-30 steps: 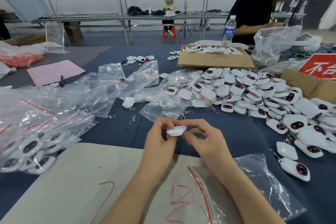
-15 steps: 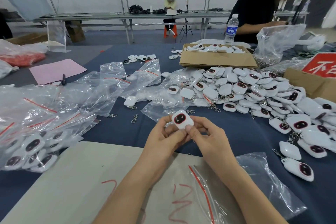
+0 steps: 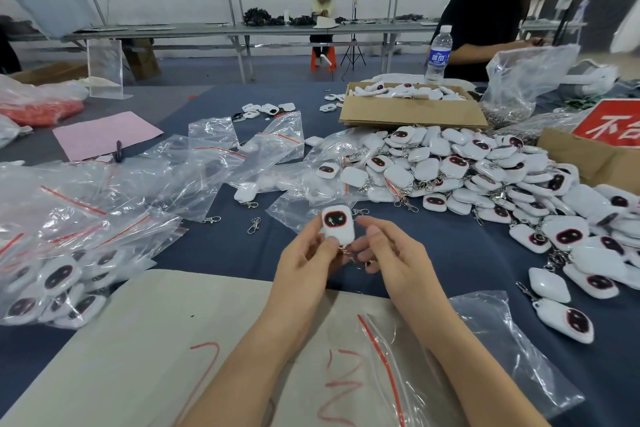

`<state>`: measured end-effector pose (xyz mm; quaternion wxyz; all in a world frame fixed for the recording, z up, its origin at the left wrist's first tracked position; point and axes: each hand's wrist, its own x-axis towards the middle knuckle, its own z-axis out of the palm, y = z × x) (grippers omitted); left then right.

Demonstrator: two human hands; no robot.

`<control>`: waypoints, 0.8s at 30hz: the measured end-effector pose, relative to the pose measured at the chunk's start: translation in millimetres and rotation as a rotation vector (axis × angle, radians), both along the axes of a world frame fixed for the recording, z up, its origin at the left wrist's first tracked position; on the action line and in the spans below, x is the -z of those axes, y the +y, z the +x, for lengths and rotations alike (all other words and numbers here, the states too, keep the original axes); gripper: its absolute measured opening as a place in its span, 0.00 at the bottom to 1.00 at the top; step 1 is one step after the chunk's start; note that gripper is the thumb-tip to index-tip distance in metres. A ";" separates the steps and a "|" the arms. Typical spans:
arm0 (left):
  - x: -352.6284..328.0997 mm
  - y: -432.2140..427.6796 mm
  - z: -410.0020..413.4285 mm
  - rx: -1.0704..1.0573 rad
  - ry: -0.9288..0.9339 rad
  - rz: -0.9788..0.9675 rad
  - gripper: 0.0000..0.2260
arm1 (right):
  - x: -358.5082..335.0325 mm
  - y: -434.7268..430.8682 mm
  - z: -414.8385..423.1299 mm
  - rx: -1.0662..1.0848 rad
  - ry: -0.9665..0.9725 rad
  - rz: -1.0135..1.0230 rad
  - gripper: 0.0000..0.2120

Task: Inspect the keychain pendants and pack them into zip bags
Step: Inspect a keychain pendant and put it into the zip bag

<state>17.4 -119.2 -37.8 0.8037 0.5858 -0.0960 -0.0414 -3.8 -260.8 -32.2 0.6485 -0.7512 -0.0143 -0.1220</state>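
Pendant [image 3: 337,224] held up, face toward the camera, at frame centre for checking.

Left hand [image 3: 304,263] pinches its lower edge so the dark face shows; right hand [image 3: 388,250], fingers curled narrow, seems to hold the dangling clasp. An empty zip bag [image 3: 485,350] lies at lower right on the desk [image 3: 450,246], ready to fill.

Left hand [image 3: 304,260] pinches a white pendant [image 3: 337,224] upright, dark face toward the camera, while the right hand [image 3: 388,253] fingers the metal clasp [image 3: 349,253] under it. An empty zip bag [image 3: 485,350] lies under the right forearm. Loose pendants [image 3: 485,177] heap up at right, filled bags [image 3: 62,274] at left.
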 end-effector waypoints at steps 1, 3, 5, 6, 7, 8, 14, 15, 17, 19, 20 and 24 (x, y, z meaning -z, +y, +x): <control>1.0 0.3 1.7 -0.058 0.013 -0.001 0.17 | 1.3 -2.0 0.3 0.032 -0.008 -0.048 0.15; 2.6 3.6 4.4 -0.132 0.022 0.038 0.17 | 0.5 -10.5 -0.4 0.074 -0.052 -0.178 0.24; 4.3 7.1 3.8 -0.126 -0.013 0.144 0.14 | -3.6 -22.3 -1.3 0.010 -0.118 -0.320 0.32; 4.9 7.9 2.8 -0.114 -0.023 0.168 0.13 | -6.0 -27.8 -1.7 -0.068 -0.157 -0.389 0.34; 4.7 7.8 1.8 -0.111 -0.029 0.160 0.12 | -8.6 -31.5 -2.1 -0.157 -0.196 -0.455 0.34; 4.1 7.2 1.2 -0.118 -0.032 0.139 0.11 | -11.5 -33.9 -2.5 -0.240 -0.230 -0.515 0.33; -1.9 7.6 -2.6 -0.109 -0.003 0.097 0.06 | -8.2 -38.8 -1.6 -0.284 -0.126 -0.711 0.15; -3.4 8.3 -3.7 -0.098 0.006 0.101 0.06 | -5.8 -39.8 -1.4 -0.236 -0.115 -0.688 0.13; -6.9 8.9 -6.6 -0.058 0.014 0.106 0.08 | -3.5 -40.8 -0.2 -0.134 -0.109 -0.598 0.12; -10.7 7.8 -11.4 0.005 -0.002 0.125 0.08 | -2.5 -41.1 2.4 -0.016 -0.121 -0.499 0.13; -12.3 5.7 -14.7 0.036 -0.018 0.135 0.08 | -1.5 -41.2 3.7 0.045 -0.130 -0.450 0.12; -13.1 -6.4 -29.2 0.102 -0.062 0.189 0.05 | 4.5 -41.7 7.8 0.236 -0.092 -0.337 0.11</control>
